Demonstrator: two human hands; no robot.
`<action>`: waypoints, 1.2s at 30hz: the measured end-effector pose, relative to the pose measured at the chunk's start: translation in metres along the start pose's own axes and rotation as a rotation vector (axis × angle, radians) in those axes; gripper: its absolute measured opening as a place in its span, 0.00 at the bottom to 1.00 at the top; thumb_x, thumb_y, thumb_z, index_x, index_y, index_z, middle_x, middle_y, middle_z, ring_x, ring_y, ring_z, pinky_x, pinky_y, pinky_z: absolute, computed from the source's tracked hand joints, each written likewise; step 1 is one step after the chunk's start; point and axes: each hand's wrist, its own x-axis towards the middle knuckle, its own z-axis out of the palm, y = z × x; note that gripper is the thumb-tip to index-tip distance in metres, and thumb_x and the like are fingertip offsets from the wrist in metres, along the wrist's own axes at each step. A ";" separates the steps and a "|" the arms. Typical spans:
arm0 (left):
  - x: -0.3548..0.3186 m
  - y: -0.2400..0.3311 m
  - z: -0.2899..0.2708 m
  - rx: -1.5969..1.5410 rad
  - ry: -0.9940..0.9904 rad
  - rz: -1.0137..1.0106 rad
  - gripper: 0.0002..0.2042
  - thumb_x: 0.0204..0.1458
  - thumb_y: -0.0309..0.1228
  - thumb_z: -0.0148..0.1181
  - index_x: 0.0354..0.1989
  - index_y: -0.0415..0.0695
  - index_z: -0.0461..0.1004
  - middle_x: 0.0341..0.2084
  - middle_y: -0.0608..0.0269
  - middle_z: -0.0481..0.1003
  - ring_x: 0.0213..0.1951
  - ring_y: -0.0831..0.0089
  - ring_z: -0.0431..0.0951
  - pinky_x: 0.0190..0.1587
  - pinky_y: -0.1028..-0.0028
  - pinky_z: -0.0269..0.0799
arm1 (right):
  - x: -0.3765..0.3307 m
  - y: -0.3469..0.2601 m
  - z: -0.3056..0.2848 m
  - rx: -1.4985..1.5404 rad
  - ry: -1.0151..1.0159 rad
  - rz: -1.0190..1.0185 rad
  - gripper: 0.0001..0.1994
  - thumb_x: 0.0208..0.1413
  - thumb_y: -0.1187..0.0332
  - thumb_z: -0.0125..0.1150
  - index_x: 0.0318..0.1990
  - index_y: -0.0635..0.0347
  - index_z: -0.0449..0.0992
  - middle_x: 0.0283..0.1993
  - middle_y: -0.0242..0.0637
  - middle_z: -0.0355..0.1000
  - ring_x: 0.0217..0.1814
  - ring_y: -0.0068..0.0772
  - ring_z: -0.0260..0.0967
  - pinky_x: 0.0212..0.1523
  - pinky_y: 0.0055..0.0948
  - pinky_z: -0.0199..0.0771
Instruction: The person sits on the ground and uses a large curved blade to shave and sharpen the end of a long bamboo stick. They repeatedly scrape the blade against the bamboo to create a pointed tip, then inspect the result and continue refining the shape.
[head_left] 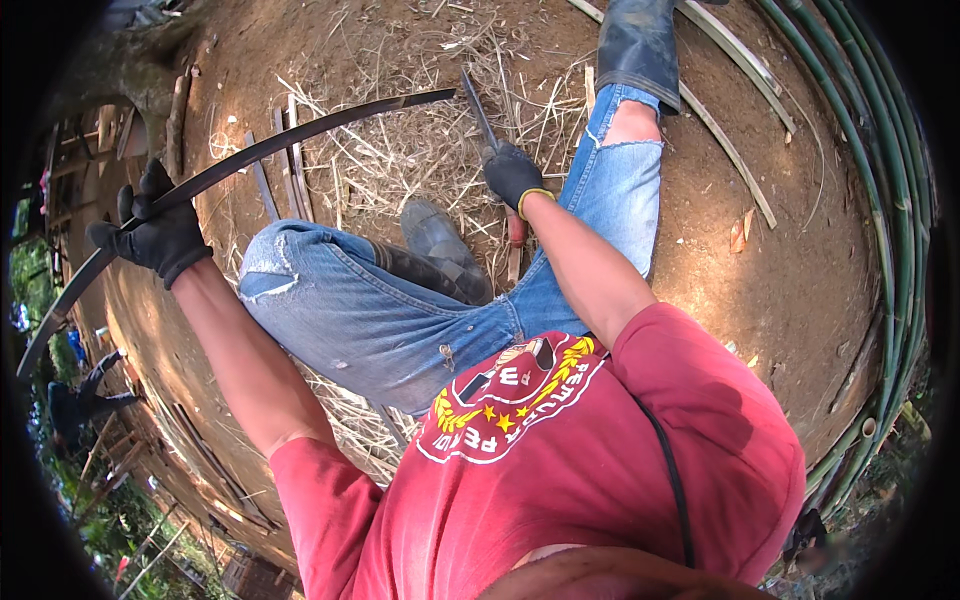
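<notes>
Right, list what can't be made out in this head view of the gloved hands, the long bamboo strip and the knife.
- Long dark curved bamboo strip: its lower end runs into the black fisheye rim, left of the black-gloved left hand.
- Dark-bladed knife: its handle is hidden inside the black-gloved right hand.
- Green bamboo poles: both ends are cut off at the right edge.
- Figure at far left: too small and bent to read.

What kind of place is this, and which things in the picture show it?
Probably an outdoor bamboo-working spot. The ground is bare earth, green bamboo poles lie along its edge, and dry shavings cover the middle. The left hand holds a long bamboo strip; the right hand holds a blade.
</notes>
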 end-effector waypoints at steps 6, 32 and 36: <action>0.009 0.009 -0.024 0.034 -0.195 -0.108 0.22 0.50 0.52 0.57 0.13 0.50 0.65 0.07 0.71 0.54 0.12 0.73 0.57 0.28 0.67 0.70 | -0.007 -0.022 -0.020 0.036 0.178 -0.072 0.23 0.65 0.51 0.42 0.52 0.62 0.71 0.41 0.57 0.77 0.46 0.58 0.75 0.49 0.52 0.73; 0.016 -0.013 -0.062 0.244 0.375 0.278 0.41 0.57 0.69 0.27 0.36 0.37 0.71 0.16 0.56 0.66 0.21 0.60 0.71 0.29 0.59 0.73 | -0.002 -0.008 -0.011 0.039 0.053 0.036 0.23 0.63 0.53 0.41 0.52 0.62 0.73 0.46 0.57 0.76 0.52 0.57 0.74 0.55 0.50 0.71; 0.012 -0.013 -0.055 0.342 0.417 0.298 0.41 0.59 0.67 0.22 0.35 0.38 0.71 0.17 0.55 0.67 0.20 0.59 0.70 0.29 0.60 0.73 | -0.008 -0.019 -0.010 0.006 0.103 -0.030 0.23 0.64 0.54 0.41 0.53 0.62 0.73 0.44 0.54 0.77 0.48 0.57 0.76 0.50 0.50 0.74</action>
